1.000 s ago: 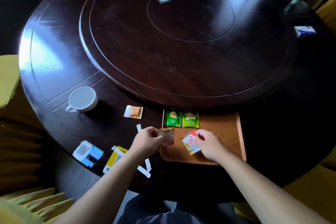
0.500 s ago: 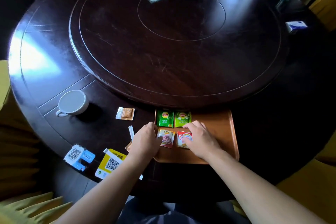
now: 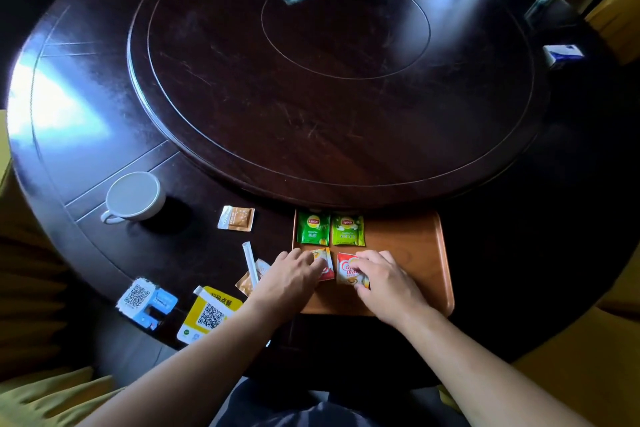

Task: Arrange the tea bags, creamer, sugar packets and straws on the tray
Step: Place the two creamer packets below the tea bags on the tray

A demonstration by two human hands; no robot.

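Head view: rectangular wooden tray (image 3: 408,253) holds two glossy green tea bags (image 3: 313,228) – left hand (image 3: 294,276), right hand (image 3: 384,279) flat, each pressing square creamer packet (image 3: 348,270). Paper straw (image 3: 250,262) beside tray.

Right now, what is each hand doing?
Left hand: open, fingers flat on a creamer packet on the tray.
Right hand: open, fingertips pressing the red creamer packet.

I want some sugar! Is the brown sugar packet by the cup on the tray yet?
Not yet. The brown packet lies flat on the dark table, between the cup and the tray, touching neither.
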